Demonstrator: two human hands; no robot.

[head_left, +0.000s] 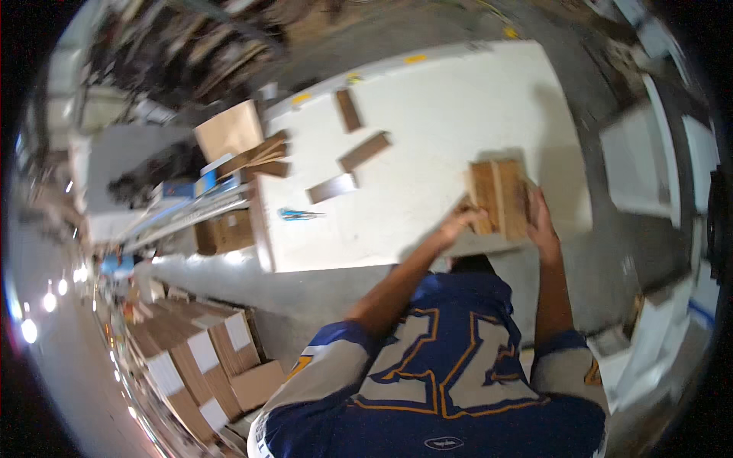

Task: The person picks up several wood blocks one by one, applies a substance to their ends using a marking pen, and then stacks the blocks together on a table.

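A bundle of brown wooden pieces (500,183) sits at the near right of the white table (443,99), with a lighter strip running down its middle. My left hand (463,217) grips its left side, fingers bent around the lower left corner. Against the right side, my right hand (540,217) presses with its fingers curled along the edge. Parts of the fingers are hidden behind the wood. Three flat wooden strips, an upper one (348,111), a middle one (365,152) and a shinier lower one (332,188), lie apart at the table's left.
A small blue-handled tool (299,214) lies near the table's left edge. Beyond that edge are a tan cardboard piece (230,131) and more wood strips (267,155). Stacked flat cardboard (200,351) stands at lower left. White panels (637,164) stand to the right.
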